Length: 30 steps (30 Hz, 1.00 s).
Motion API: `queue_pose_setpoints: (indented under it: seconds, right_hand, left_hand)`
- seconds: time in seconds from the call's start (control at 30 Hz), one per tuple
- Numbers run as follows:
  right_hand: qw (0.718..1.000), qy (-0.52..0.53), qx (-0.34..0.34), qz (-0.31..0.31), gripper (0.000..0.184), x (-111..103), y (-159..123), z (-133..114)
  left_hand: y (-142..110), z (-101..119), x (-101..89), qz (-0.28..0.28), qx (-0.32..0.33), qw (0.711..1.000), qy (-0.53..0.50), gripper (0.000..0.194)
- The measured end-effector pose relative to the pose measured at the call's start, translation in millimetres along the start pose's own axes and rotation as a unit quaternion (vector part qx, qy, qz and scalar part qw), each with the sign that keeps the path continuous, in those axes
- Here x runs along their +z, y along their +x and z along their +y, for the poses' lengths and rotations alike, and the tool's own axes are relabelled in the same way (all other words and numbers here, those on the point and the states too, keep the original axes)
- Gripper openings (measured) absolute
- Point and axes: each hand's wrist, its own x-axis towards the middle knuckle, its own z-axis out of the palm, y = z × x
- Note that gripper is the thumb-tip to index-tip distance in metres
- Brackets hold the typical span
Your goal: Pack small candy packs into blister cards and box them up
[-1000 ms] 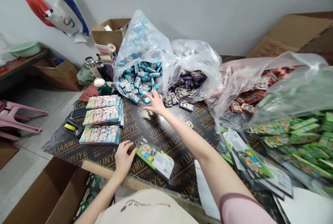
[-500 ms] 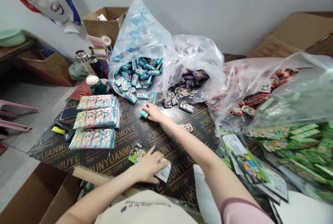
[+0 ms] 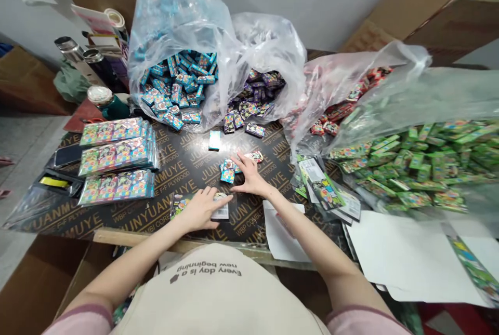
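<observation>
The left hand [image 3: 200,209] is spread, fingers apart, across a flat black-and-green packet [image 3: 222,213] near the front edge of the desk [image 3: 136,220]; it is probably laid there so that the packet is steadied against sliding. Just beyond the packet's right end, the right hand [image 3: 252,176] is held with thumb and fingers parted at some small blue boxes [image 3: 227,173]; whether these are gripped or merely touched cannot be told. A red-and-white piece [image 3: 256,156] is partly hidden behind that hand's fingers. Farther beyond the packet, a lone pale-faced box [image 3: 214,140] is laid flat, with a dark box [image 3: 255,130] set farther right. Well left of the packet, wrapped packs [image 3: 115,187] are piled in three rows, presumably squared up for stability. Beyond the packet, a bag of blue boxes [image 3: 183,18] and a bag of purple boxes [image 3: 290,49] are placed with mouths turned toward it, most likely for easy reach. To the packet's right, past a white sheet [image 3: 278,231], more flat packets [image 3: 323,189] are overlapped, and green packs [image 3: 417,169] are heaped beyond those.
</observation>
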Motion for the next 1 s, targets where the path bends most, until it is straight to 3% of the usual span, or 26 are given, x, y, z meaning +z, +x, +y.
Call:
queue_pose_setpoints:
  seconds: [0.13, 0.27, 0.37, 0.5, 0.67, 0.87, 1.0]
  right_hand:
    - [0.994, 0.010, 0.037, 0.105, 0.077, 12, -3, -16]
    - [0.976, 0.062, 0.052, 0.200, 0.073, -4, -20, -38]
    - [0.988, 0.097, -0.006, 0.120, 0.074, -17, -38, -50]
    - [0.993, 0.109, -0.035, 0.013, 0.076, -20, -50, -52]
    - [0.999, 0.024, -0.030, 0.034, 0.070, -26, -50, -56]
    - [0.997, -0.046, -0.008, 0.068, 0.066, -33, -55, -74]
    - [0.999, -0.011, -0.025, 0.028, 0.070, -34, -56, -75]
  left_hand:
    - [3, -2, -4.0, 0.011, -0.036, 0.999, -0.013, 0.081]
    - [5, -9, -0.9, 0.046, -0.091, 0.994, -0.040, 0.084]
    - [7, -16, 3.0, 0.077, -0.099, 0.990, -0.069, 0.102]
    - [9, -19, 2.3, 0.120, -0.053, 0.984, -0.117, 0.116]
    - [6, -8, 1.4, 0.090, 0.013, 0.976, -0.197, 0.120]
    - [7, -8, 6.9, 0.171, -0.070, 0.957, -0.223, 0.122]
    - [8, -9, -0.3, 0.169, -0.056, 0.962, -0.208, 0.122]
